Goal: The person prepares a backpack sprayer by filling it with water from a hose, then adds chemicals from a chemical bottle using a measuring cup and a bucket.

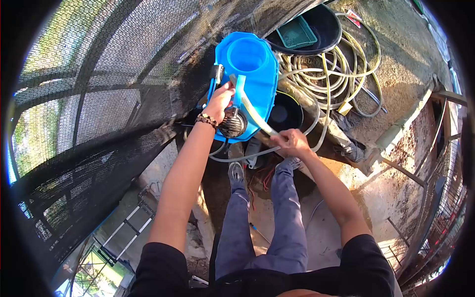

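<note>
A blue plastic tank (269, 81) with a wide round recess in its top stands in front of my feet. My left hand (220, 102) is over its near left side, fingers closed around the upper part of a pale hose (255, 115), beside an upright blue piece (240, 89). Farther down, my right hand (294, 143) grips the same hose just off the tank's near right edge. Below my left hand sits a ribbed black round part (233, 123). My left fingertips are partly hidden.
Coiled yellowish hose (341, 74) lies right of the tank. Behind it, a black tub (329, 29) holds a green basket (298, 32). A dark bucket (284, 114) stands close by. Black netting (123, 64) rises on the left. A concrete ledge (396, 136) runs along the right.
</note>
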Available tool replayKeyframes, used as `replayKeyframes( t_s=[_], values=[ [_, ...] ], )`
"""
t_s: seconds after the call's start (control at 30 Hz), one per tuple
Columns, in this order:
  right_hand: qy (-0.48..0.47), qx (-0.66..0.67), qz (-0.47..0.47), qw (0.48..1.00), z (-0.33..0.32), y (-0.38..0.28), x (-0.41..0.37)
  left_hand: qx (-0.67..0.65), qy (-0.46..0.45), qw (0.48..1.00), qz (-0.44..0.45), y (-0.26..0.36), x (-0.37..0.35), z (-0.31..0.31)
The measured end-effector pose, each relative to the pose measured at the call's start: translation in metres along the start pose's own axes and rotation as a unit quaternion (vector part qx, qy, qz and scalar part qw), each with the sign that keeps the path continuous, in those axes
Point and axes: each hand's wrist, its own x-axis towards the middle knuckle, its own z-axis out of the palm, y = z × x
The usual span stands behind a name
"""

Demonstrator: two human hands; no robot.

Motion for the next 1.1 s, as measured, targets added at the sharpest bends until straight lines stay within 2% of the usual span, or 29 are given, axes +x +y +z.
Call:
replayKeyframes(
  t_s=[0.13,0.17,0.3,0.33,0.37,0.47,0.5,0.53,0.7,0.8,0.83,0.93,0.97,1.07,1.1],
  values=[
    [0.121,0.009,0.04,0.992,-0.021,0.008,0.026,0.01,0.015,1.0,0.008,0.012,-0.016,0.006],
    [0.081,-0.02,0.006,0.996,-0.023,0.018,0.041,0.014,0.019,1.0,0.012,0.013,-0.016,0.007],
    [0.07,-0.085,-0.085,0.99,-0.031,0.015,0.051,0.05,0.031,0.998,0.005,0.024,-0.022,0.014],
    [0.067,-0.104,-0.087,0.989,-0.03,0.015,0.05,0.061,0.021,0.998,0.012,0.02,-0.017,0.009],
    [0.064,-0.12,-0.09,0.987,-0.029,0.013,0.051,0.055,-0.012,0.996,0.065,0.011,-0.012,0.001],
    [0.082,-0.139,-0.116,0.98,-0.024,0.012,0.053,0.063,0.051,0.992,0.095,0.006,-0.007,0.01],
    [0.083,-0.145,-0.119,0.979,-0.023,0.011,0.054,0.054,0.017,0.993,0.106,0.007,-0.006,0.009],
    [0.083,-0.15,-0.122,0.978,-0.022,0.009,0.055,0.099,0.019,0.99,0.104,0.008,-0.005,0.008],
    [0.036,-0.205,-0.147,0.967,-0.034,-0.022,0.072,0.009,0.036,0.994,0.105,0.014,-0.001,0.013],
    [0.035,-0.195,-0.157,0.968,-0.033,-0.019,0.074,-0.024,-0.013,0.995,0.094,0.018,0.0,0.009],
    [0.014,-0.218,-0.157,0.963,-0.036,-0.02,0.074,-0.046,0.024,0.994,0.095,0.019,-0.001,0.015],
    [-0.003,-0.243,-0.183,0.953,-0.039,-0.019,0.075,0.006,0.043,0.992,0.118,0.013,0.015,0.012],
    [0.001,-0.249,-0.192,0.949,-0.04,-0.02,0.076,0.087,0.073,0.971,0.212,0.009,0.021,0.011],
    [0.007,-0.251,-0.204,0.946,-0.033,-0.019,0.078,0.312,0.264,0.881,0.237,0.034,0.01,0.025],
    [0.003,-0.247,-0.197,0.949,-0.035,-0.022,0.076,0.301,0.245,0.893,0.227,0.038,0.013,0.021]
  ],
)
